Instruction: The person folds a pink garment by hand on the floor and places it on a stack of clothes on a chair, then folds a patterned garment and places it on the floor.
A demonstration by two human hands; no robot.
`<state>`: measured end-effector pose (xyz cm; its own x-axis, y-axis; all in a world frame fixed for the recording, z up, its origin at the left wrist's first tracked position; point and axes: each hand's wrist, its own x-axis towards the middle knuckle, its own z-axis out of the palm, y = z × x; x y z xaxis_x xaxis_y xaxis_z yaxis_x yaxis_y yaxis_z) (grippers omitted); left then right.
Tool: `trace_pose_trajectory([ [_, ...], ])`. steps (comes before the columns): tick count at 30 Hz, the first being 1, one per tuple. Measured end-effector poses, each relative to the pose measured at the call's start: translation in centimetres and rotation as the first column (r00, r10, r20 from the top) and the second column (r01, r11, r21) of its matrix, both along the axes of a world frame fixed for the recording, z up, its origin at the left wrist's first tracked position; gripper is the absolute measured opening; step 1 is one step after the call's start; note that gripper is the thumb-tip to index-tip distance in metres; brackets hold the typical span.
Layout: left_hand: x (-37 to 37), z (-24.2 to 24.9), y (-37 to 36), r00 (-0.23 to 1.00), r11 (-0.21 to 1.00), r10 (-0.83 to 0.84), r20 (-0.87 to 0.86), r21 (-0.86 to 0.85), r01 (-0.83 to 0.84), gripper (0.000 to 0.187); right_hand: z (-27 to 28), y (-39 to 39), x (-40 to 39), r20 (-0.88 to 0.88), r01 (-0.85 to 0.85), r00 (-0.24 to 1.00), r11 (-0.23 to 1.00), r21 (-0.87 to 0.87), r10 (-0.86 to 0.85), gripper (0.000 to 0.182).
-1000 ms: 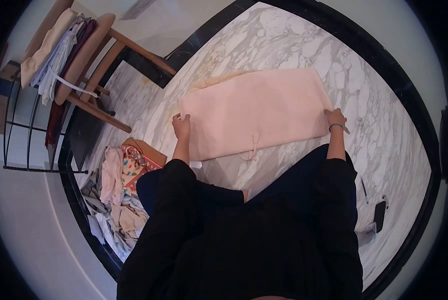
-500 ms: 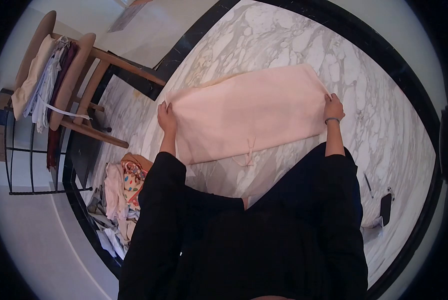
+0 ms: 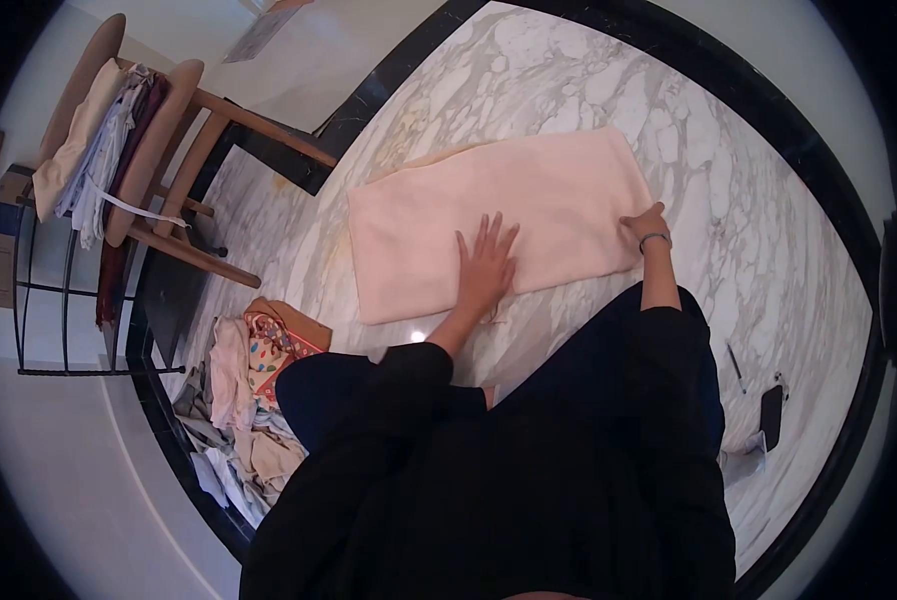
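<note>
A folded pale pink garment (image 3: 418, 240) lies as a wide rectangle on the marble floor in front of my crossed legs, a beige strip showing along its far edge. My left hand (image 3: 486, 268) rests palm down on its near middle part, fingers spread. At the garment's right edge, my right hand (image 3: 648, 228) pinches the fabric, the thumb on top and the other fingers partly hidden. A dark band circles that wrist.
To the left, a pile of clothes (image 3: 233, 370) sits beside a brown bag (image 3: 303, 325). A wooden chair (image 3: 203, 165) holds folded clothes near a black wire rack (image 3: 66, 300). On the right lie a phone (image 3: 771, 415) and a pen (image 3: 736, 368).
My left hand has let go of the left edge and moved right onto the garment, fingers spread. My right hand has slid down along the right edge. The dangling tie is now mostly hidden.
</note>
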<state>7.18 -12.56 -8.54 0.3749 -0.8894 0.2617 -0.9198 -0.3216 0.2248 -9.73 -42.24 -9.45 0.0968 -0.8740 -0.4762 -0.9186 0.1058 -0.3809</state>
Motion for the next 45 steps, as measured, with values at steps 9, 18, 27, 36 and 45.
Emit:
trace_pose_trajectory([
  [9,2.5,-4.1,0.1,0.996,0.966,0.082,-0.046,0.251,-0.068,0.061,-8.1,-2.9,-0.9,0.498,-0.233,0.848,0.971,0.044,0.181,0.065],
  [18,13.3,0.5,11.9,0.825,0.680,0.531,-0.194,0.678,-0.279,0.083,-2.4,-0.1,-1.4,0.663,-0.151,0.734,0.917,0.368,-0.145,0.054],
  [27,16.0,4.8,18.7,0.454,0.815,0.502,-0.736,0.578,0.036,0.081,2.3,0.1,-2.2,0.756,-0.127,0.272,0.756,0.642,-0.596,0.019],
  [36,19.0,1.7,17.5,-0.114,0.847,0.420,-0.900,0.434,-0.306,0.080,12.4,9.3,13.1,0.943,-0.323,0.276,0.906,0.274,-0.187,0.023],
  [45,21.9,-4.8,16.8,-0.248,0.749,0.262,-0.933,0.359,-0.557,0.098,6.9,32.2,23.4,0.677,-0.889,0.434,0.404,0.216,0.594,0.077],
])
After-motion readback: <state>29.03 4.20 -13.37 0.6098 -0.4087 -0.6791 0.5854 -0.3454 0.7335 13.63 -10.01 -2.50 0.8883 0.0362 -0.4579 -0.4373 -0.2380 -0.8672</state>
